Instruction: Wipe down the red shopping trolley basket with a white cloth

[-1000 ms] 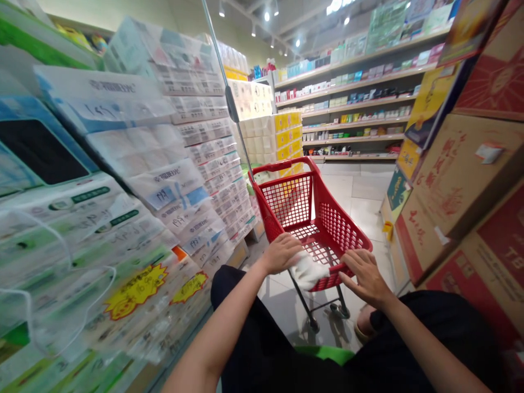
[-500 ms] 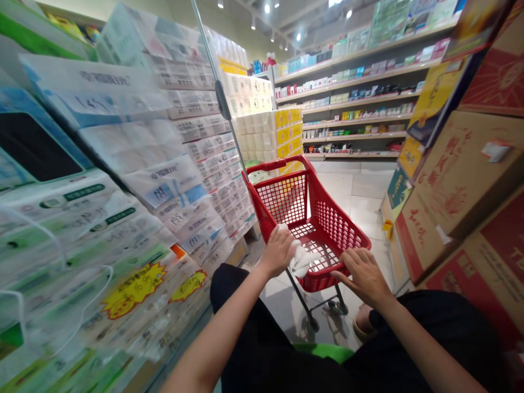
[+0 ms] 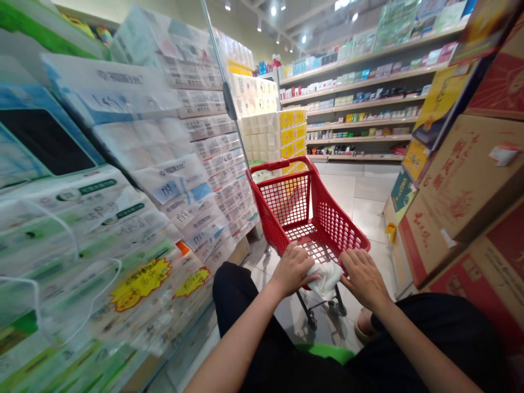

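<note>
A red plastic shopping cart [image 3: 339,229] with a grid basket and a tall metal pole [image 3: 216,49] stands between my knees. My left hand [image 3: 292,268] is closed on a crumpled white cloth [image 3: 325,279] at the near left rim of the basket. The cloth lies over the middle of the near rim and hangs down a little. My right hand [image 3: 364,275] is curled over the near right corner of the rim, close to the cloth's right end. The basket holds nothing that I can see.
Stacked tissue packs [image 3: 184,207] rise on the left, with a white cable [image 3: 96,297] hanging over them. Cardboard boxes [image 3: 470,180] are piled on the right. Shelves of goods [image 3: 360,101] line the back. Part of a green seat [image 3: 325,352] shows beneath me.
My left hand has moved right and slightly down along the near rim with the cloth, which now reaches my right hand. The right hand stays at its corner.
</note>
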Demonstrator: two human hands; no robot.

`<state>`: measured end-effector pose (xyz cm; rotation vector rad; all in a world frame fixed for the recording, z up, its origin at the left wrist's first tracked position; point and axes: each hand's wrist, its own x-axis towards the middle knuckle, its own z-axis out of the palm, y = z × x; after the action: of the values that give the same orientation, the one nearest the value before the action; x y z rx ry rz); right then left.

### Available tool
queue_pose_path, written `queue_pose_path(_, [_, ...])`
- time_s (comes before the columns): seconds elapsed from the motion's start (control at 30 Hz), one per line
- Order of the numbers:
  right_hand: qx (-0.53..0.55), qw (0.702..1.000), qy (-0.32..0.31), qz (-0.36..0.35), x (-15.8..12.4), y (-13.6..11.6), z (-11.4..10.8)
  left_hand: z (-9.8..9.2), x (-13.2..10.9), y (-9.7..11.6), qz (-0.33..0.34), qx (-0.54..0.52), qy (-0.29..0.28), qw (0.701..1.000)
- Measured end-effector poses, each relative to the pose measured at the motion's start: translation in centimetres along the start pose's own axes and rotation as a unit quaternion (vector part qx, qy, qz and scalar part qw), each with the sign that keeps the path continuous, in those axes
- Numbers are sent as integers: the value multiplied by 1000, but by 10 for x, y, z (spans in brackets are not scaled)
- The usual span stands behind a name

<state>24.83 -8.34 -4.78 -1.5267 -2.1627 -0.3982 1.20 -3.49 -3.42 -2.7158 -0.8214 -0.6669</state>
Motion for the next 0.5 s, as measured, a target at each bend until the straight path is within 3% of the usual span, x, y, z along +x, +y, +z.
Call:
queue_pose_path(0.17, [-10,1000,13,3,5,-10,1,-7,2,-3,-32,24,5,999])
queue_pose_path(0.4, [4,999,37,13,-4,-13,6,17,16,45,-134,59,49,988])
queue_pose_path(0.5, [24,999,36,15,-8,-10,1,21,21,59,-143,60,46,987])
